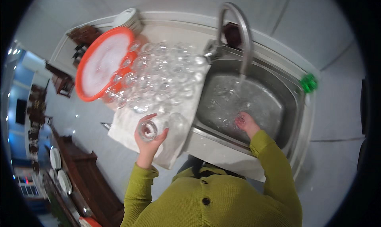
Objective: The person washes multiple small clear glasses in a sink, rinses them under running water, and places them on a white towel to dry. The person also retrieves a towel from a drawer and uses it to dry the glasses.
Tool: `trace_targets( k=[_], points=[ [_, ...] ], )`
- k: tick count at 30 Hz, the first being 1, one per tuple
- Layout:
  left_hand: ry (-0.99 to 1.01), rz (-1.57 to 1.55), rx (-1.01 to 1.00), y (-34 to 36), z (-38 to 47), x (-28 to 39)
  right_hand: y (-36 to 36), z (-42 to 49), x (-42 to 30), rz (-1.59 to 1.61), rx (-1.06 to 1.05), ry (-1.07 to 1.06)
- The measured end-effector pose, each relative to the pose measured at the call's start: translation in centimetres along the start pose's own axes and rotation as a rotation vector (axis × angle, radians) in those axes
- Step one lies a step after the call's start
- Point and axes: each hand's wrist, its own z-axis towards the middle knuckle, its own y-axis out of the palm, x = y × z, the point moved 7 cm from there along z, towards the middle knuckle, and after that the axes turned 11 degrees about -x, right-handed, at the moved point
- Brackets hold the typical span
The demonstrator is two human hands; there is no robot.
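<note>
My left hand [151, 137] is curled around a clear drinking glass [148, 130], held over the near edge of a white cloth [125, 123]. My right hand [244, 122] reaches down into the stainless steel sink [265, 114], at the water's surface; whether it holds something there cannot be told. Water runs from the curved metal faucet [245, 42] into the sink. Many clear glasses [160, 69] stand close together on the cloth, left of the sink.
An orange basin [79, 75] of foamy water sits beyond the glasses at the left, by a stack of white plates [126, 17]. A green object [309, 83] lies at the sink's right rim. Dark wooden furniture [86, 167] stands at the lower left.
</note>
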Motion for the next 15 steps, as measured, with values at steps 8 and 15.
trace_targets(
  k=[8, 15],
  points=[
    [-0.102, 0.015, 0.017, 0.7, 0.5, -2.4, 2.1, -1.5, -1.0, -0.420, 0.037, -0.123],
    [-0.051, 0.121, -0.005, 3.1, 2.1, -1.4, 2.3, 1.0, -0.9, 0.216, -0.103, -0.193]
  ],
)
